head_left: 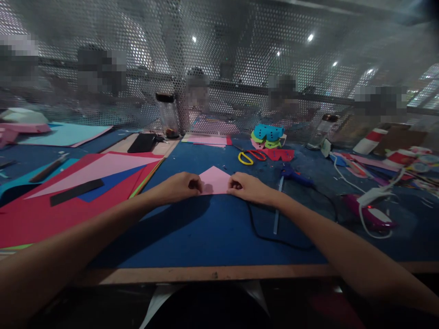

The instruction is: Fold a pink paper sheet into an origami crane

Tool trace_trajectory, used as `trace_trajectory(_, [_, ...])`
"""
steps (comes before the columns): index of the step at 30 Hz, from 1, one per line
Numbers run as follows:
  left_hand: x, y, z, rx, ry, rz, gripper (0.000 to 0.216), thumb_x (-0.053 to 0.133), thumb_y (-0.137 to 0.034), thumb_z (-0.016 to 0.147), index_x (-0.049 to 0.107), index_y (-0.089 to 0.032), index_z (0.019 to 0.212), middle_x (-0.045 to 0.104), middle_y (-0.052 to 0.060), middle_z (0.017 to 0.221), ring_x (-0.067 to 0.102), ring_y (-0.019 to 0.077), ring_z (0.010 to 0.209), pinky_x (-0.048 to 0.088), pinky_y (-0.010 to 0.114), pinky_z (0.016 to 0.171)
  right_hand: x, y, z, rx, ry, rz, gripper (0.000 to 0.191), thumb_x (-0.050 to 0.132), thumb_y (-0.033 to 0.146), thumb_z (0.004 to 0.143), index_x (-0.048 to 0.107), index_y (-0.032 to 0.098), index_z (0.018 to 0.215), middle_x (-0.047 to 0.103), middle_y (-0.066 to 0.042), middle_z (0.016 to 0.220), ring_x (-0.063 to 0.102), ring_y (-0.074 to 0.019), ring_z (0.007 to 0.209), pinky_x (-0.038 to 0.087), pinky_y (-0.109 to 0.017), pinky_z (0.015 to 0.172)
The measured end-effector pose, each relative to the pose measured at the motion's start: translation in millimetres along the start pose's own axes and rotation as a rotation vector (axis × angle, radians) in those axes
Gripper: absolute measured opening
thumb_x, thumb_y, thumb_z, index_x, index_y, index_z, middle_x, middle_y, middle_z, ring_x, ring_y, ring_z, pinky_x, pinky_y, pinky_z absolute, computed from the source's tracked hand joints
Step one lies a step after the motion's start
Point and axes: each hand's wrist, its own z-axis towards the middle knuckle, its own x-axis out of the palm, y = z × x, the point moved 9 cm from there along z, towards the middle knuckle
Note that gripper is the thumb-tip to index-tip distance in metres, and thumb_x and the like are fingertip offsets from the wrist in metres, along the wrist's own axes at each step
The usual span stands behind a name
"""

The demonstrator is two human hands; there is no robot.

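Observation:
A small pink sheet of paper [215, 180] lies on the blue table mat, its pointed corner facing away from me and its straight edge towards me. At its left end my left hand [183, 186] pinches the paper with curled fingers. My right hand [247, 187] is closed on the opposite end in the same way. Just beyond the right hand are scissors with a yellow and a red handle loop [246, 158]. A blue glue gun [297, 176] rests to the right, with a pale glue stick or strip [276, 219] near my right forearm.
Stacked coloured sheets [44, 219] with a black strip [76, 192] lie on the left. A black phone [142, 142] and a glass jar [168, 119] stand behind. Blue and green paper pieces [268, 133] sit at the back. A purple device [372, 214] with white cable lies right.

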Motion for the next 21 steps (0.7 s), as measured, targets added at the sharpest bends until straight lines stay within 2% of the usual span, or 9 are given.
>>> trace_trajectory(8, [-6.5, 17.0, -4.6, 0.027, 0.02, -0.02, 0.022, 0.061, -0.032, 0.078, 0.074, -0.02, 0.09, 0.076, 0.002, 0.087, 0.069, 0.0193, 0.079, 0.045, 0.026, 0.069, -1.8, 2.3, -0.4, 0.015, 0.009, -0.01, 0.008, 0.068, 0.025, 0.091, 0.068, 0.017, 0.092, 0.066, -0.004, 0.095, 0.06, -0.0148, 0.083, 0.043, -0.026, 0.074])
trace_trajectory(21, [-13.4, 34.4, -15.6, -0.06, 0.056, -0.043, 0.023, 0.065, -0.036, 0.077, 0.074, -0.019, 0.089, 0.076, 0.002, 0.086, 0.068, 0.0196, 0.08, 0.045, 0.026, 0.068, -0.9, -0.3, -0.4, 0.014, 0.007, -0.013, 0.01, 0.067, 0.027, 0.091, 0.068, 0.017, 0.093, 0.066, -0.005, 0.095, 0.06, -0.0154, 0.082, 0.044, -0.027, 0.074])
